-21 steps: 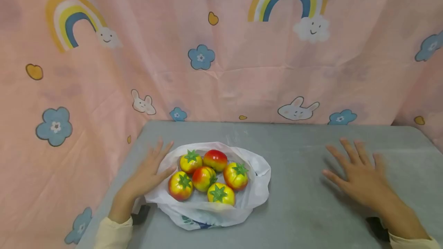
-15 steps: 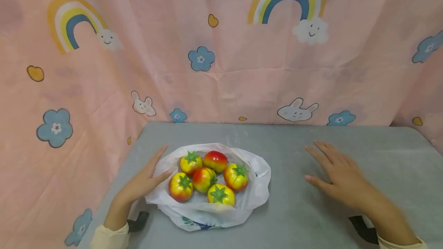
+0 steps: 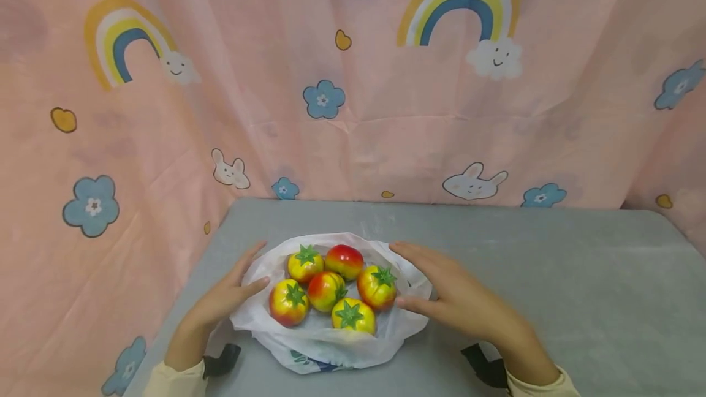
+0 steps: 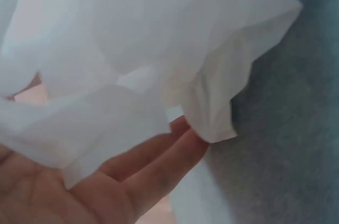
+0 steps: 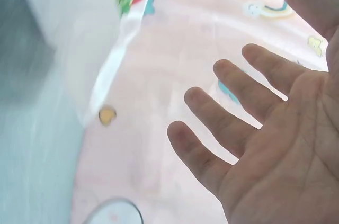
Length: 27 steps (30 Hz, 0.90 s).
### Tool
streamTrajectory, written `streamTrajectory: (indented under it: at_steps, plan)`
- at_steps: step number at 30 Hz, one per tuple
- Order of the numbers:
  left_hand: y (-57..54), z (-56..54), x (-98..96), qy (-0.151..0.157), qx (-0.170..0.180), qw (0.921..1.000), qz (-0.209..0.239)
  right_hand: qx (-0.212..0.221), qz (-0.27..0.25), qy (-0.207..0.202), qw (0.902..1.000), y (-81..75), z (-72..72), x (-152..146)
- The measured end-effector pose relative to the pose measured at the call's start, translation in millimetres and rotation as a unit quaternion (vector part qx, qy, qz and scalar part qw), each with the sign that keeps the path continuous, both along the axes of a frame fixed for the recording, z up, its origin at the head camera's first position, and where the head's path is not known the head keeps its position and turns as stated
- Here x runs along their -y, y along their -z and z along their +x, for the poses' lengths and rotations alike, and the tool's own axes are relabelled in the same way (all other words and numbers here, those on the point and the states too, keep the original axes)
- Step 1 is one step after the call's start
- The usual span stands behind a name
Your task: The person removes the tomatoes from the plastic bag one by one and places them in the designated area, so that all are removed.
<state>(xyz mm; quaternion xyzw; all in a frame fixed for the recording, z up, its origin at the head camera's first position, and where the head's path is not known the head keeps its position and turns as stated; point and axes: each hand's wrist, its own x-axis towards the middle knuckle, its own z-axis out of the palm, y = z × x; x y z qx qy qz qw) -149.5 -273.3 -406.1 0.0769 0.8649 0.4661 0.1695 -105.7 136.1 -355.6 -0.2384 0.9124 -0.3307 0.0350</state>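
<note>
A white plastic bag (image 3: 336, 351) stands wide open on the grey table, its rim spread around several glossy red-and-yellow toy tomatoes (image 3: 325, 291) with green star-shaped tops. At the bag's left side is my left hand (image 3: 217, 302), fingers extended and thumb over the rim. The left wrist view shows the bag's loose edge (image 4: 132, 28) draped over the palm and fingers. My right hand (image 3: 469, 302) is at the right side, its thumb and fingertips overlapping the rim in the head view. In the right wrist view its spread fingers (image 5: 212, 121) face the bag, palm bare.
The grey table (image 3: 579, 274) extends to the right of the bag and behind it. A pink printed curtain (image 3: 386, 97) hangs along the table's back and left edges. Dark straps (image 3: 222, 360) are on both wrists.
My right hand has moved left across the table to the bag's right rim. My left hand stays beside the bag, its fingers less spread than before. Bag and tomatoes keep their places.
</note>
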Motion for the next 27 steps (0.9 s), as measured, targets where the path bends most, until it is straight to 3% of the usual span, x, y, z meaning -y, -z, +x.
streamTrajectory:
  at_steps: [10, 27]
  plan:
    - [4.6, 0.0, -4.9, -0.022, -0.015, 0.9993, -0.026, 0.094, -0.013, -0.011, 0.9954, 21.8, -23.1, 26]
    - [2.3, -0.6, -8.1, -0.042, -0.001, 0.9979, -0.049, 0.104, 0.008, 0.006, 0.9946, 46.7, -36.9, 29]
